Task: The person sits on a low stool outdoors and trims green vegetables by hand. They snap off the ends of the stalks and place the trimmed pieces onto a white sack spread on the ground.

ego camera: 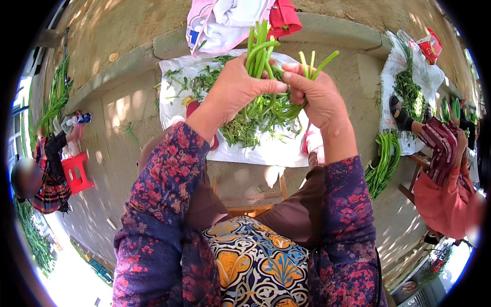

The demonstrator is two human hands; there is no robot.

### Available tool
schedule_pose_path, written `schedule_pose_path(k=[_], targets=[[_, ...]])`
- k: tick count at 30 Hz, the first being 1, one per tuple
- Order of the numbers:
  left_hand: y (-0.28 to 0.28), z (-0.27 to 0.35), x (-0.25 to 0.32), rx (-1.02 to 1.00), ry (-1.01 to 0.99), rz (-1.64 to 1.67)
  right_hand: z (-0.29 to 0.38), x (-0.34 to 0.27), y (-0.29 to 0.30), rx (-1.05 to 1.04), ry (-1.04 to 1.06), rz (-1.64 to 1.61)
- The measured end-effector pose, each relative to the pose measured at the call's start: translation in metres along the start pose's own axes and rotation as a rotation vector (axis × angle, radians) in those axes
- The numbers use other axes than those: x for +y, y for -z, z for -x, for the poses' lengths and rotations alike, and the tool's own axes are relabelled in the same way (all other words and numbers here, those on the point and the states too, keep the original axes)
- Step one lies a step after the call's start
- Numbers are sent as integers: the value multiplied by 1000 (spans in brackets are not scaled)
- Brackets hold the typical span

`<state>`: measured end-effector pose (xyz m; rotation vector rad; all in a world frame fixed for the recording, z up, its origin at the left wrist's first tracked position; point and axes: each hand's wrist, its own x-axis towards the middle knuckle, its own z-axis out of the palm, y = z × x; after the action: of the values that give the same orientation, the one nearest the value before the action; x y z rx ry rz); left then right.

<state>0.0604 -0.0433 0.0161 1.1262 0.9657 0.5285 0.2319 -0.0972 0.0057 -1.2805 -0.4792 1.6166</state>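
My left hand is wrapped around a bundle of thick green stems, whose ends stick up above the fingers. Close beside it, my right hand pinches a few thinner green stems between thumb and fingers. Some stalks bend down below the hands and partly merge with the greens behind, so where each one ends is unclear. Under both hands a white woven sheet lies on the ground, strewn with loose leafy greens. My feet rest at its two sides.
A white and pink cloth and a red bag lie beyond the sheet by a concrete curb. At right, a seated person has a green bundle nearby. Another person sits at left near a red plastic stool.
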Motion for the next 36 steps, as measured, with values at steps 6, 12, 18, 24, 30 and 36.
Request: schedule_pose_path(k=[6,12,18,24,30,36], targets=[[8,-1,-3,34,-45,39,1,-4,0,-24,-13,-193],[-1,2,2,-5,-29,88,2,4,-12,-38,27,-72],[-2,2,2,35,-108,-69,7,-2,-12,-44,11,182],[-4,-1,-2,17,-118,-100,5,9,-14,9,123,158],[-2,-4,-13,75,-165,-175,4,11,-20,-83,50,32],[-1,2,4,63,-61,-45,8,-8,-10,-23,-48,-149]])
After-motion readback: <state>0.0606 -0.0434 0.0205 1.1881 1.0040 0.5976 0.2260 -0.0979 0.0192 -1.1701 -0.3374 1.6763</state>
